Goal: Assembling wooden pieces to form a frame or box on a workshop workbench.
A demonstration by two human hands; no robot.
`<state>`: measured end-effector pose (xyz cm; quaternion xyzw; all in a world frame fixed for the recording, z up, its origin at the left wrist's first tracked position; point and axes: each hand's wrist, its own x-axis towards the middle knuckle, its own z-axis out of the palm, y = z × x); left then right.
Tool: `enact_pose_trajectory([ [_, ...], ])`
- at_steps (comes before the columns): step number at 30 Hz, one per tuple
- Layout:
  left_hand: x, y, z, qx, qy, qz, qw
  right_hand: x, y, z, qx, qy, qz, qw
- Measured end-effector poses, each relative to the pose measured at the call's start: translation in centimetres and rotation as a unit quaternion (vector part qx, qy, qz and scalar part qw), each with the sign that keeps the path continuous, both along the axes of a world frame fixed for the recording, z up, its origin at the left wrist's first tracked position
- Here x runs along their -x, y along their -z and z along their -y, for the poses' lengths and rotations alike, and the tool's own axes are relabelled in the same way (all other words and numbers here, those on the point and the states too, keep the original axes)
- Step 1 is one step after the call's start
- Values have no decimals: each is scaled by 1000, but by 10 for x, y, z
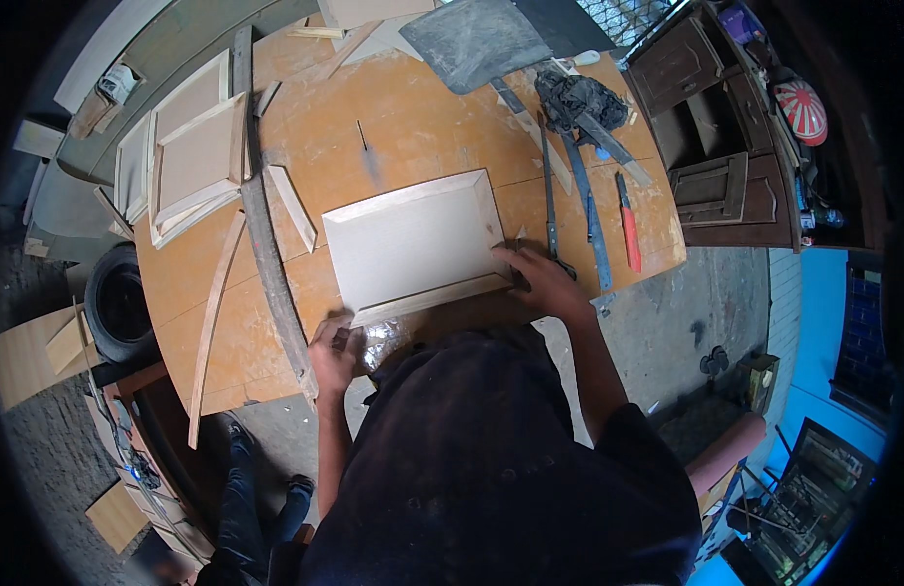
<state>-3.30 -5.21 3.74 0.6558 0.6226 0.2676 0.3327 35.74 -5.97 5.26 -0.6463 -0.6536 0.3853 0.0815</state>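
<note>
Framed wooden panel flat at workbench centre. Right hand presses its 4 o'clock corner, fingers spread; left hand clenches clear plastic bag at 7 o'clock. We judge panel light, stiff; hold by frame edges.

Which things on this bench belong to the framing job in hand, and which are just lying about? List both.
In hand: wooden panel, trim strip, left hand, right hand.

Lying about: stacked frames, red-handled tool, black rag, long curved strip.
</note>
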Motion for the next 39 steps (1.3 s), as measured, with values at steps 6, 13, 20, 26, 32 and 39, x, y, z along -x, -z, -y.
enact_pose_trajectory([
  [6, 0, -14, 0, 24, 7, -11, 1000, -2, -3, 1, -9, 6, -20, 1000],
  [13, 21, -1, -52, 17, -106, 37, 994, -10, -25, 6, -61, 65, -48, 995],
  [20, -9, -2, -184, -9, -196, -128, 972, -10, -36, 3, -88, 84, -60, 991],
  [26, -5, -6, -202, 30, -162, -225, 960, -13, -44, 15, -74, 115, -48, 989],
  [32, -16, -28, -103, 51, -139, -143, 979, -16, -33, 20, -65, 146, -35, 987],
  [39, -30, -23, -64, 58, -146, -121, 980, -8, -33, 11, -95, 122, -37, 987],
])
